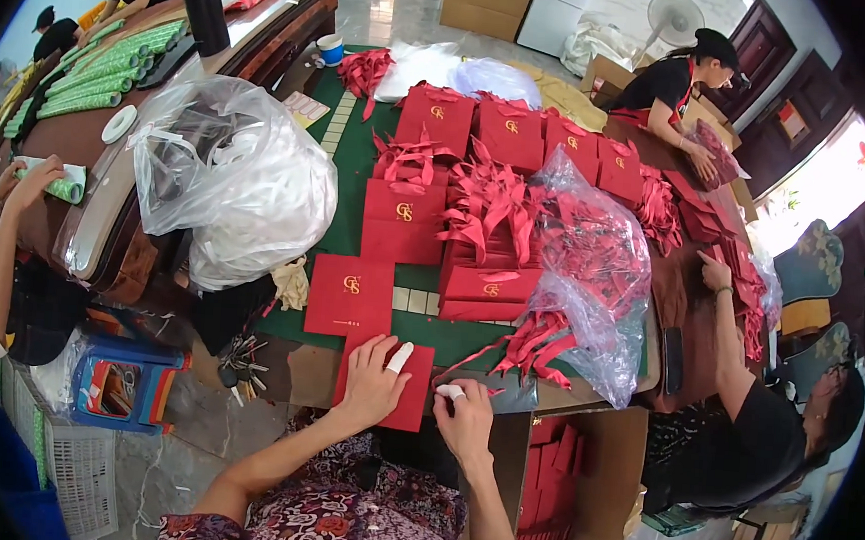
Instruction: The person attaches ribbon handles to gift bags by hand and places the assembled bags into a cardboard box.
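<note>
A flat red paper bag (pixel 409 384) lies at the table's near edge. My left hand (pixel 373 381) rests on it with fingers stretched out, one wrapped in a white finger cover. Just right of the bag, my right hand (pixel 464 423) is closed, its fingertips pinching the end of a red ribbon (pixel 477 355); it also wears a white finger cover. Beyond my left hand lies another flat red bag (pixel 334 308) with a gold emblem. Loose red ribbons (pixel 542 348) hang near the table edge, right of my hands.
Stacked red bags (pixel 403 223) and a clear plastic bag of ribbons (pixel 600 247) cover the green tabletop (pixel 337 198). On the left bulges a clear bag of white material (pixel 248 187). An open carton (pixel 593 482) of red pieces stands below right. Co-workers sit and stand around.
</note>
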Demonstrator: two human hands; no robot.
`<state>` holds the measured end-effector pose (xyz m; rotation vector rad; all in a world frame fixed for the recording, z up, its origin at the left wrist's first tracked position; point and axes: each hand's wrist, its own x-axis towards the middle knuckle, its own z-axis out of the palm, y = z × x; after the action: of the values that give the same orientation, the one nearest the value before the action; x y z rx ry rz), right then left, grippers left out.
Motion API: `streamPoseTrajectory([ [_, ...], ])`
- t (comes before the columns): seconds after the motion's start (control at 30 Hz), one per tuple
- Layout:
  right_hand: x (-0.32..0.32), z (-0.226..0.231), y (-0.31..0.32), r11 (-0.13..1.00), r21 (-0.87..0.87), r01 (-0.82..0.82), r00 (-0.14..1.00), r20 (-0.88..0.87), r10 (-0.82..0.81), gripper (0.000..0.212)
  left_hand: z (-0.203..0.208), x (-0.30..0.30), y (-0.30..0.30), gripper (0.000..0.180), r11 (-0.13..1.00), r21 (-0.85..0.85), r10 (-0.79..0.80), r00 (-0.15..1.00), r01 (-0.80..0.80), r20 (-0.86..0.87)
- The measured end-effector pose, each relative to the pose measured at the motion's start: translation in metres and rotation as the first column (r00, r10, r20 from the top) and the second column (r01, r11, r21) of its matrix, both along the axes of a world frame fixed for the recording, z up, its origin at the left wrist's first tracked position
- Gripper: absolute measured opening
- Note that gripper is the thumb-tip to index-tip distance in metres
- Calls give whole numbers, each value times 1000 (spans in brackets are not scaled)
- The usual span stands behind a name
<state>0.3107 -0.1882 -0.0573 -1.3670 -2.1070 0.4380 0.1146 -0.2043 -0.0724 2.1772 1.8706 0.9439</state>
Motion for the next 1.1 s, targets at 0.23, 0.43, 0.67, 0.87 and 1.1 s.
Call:
streamPoseTrajectory([
  [0.23, 27, 22, 12, 982, -109, 156, 983, -75, -165, 11, 18, -13, -1, 48, 999, -17, 41, 997, -40, 60],
  [0.43, 61, 19, 11, 979, 34, 203, 949, 239, -205, 14, 21, -25, -7, 47, 999, -33, 11, 996, -8, 93],
  [0.67, 64, 11, 2, 977, -119, 176, 968, 204, -149, 13, 30, -19, 12, 53, 995, -43, -90, 995, 88, -38],
  [0.87, 25, 13, -7, 872, -485, 65, 912, -326, -249, 19, 25, -19, 14, 57, 986, -137, -102, 991, 90, -90],
  [1.1, -22, 2, 1, 688, -672, -275, 606, -676, -419, 7, 37, -14, 8, 49, 993, -114, -48, 999, 45, -19],
])
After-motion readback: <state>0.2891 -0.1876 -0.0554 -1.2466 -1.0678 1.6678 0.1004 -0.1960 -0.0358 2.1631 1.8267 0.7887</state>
